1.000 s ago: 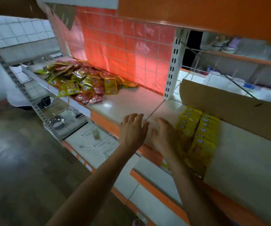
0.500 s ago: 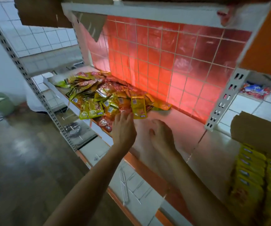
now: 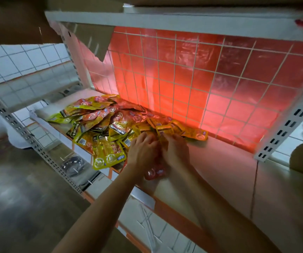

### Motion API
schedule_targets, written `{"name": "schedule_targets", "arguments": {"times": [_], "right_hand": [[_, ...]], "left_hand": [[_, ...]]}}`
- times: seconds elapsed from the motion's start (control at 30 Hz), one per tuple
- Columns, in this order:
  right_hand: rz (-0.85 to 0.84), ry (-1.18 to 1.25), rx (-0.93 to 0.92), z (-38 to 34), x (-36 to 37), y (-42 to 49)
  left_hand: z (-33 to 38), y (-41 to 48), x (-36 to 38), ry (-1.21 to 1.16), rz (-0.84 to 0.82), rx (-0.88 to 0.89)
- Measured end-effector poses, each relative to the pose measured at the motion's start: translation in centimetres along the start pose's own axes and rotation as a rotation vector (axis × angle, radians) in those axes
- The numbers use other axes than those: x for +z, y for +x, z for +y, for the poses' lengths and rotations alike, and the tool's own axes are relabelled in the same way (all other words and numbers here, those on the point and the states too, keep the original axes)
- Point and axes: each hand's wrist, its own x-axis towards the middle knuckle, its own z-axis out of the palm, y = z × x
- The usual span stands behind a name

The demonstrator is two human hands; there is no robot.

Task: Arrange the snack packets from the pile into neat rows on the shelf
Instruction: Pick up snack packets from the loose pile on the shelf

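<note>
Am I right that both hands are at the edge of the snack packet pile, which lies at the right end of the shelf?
Not quite: the head view shows the snack packet pile at the left end of the shelf, not the right. The left hand and right hand are indeed at its edge.

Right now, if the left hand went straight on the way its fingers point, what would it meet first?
The pile of snack packets: the left hand has its fingertips at the near edge, seemingly touching it.
</note>
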Motion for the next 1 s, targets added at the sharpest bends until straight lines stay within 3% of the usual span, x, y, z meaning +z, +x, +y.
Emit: {"name": "schedule_targets", "arguments": {"times": [0.27, 0.53, 0.73, 1.0], "right_hand": [[-0.01, -0.126, 0.108, -0.7, 0.7, 0.0], [0.129, 0.211, 0.114, 0.3, -0.9, -1.6], [0.219, 0.399, 0.237, 1.7, -2.2, -3.9], [0.29, 0.378, 0.349, 3.9, -4.0, -7.3]], "left_hand": [[-1.5, 1.1, 0.2, 0.003, 0.017, 0.084], [-1.3, 2.1, 0.3, -0.003, -0.035, 0.237], [-1.4, 3.0, 0.7, -0.045, -0.072, 0.308], [0.8, 3.1, 1.6, -0.141, -0.159, 0.405]]}}
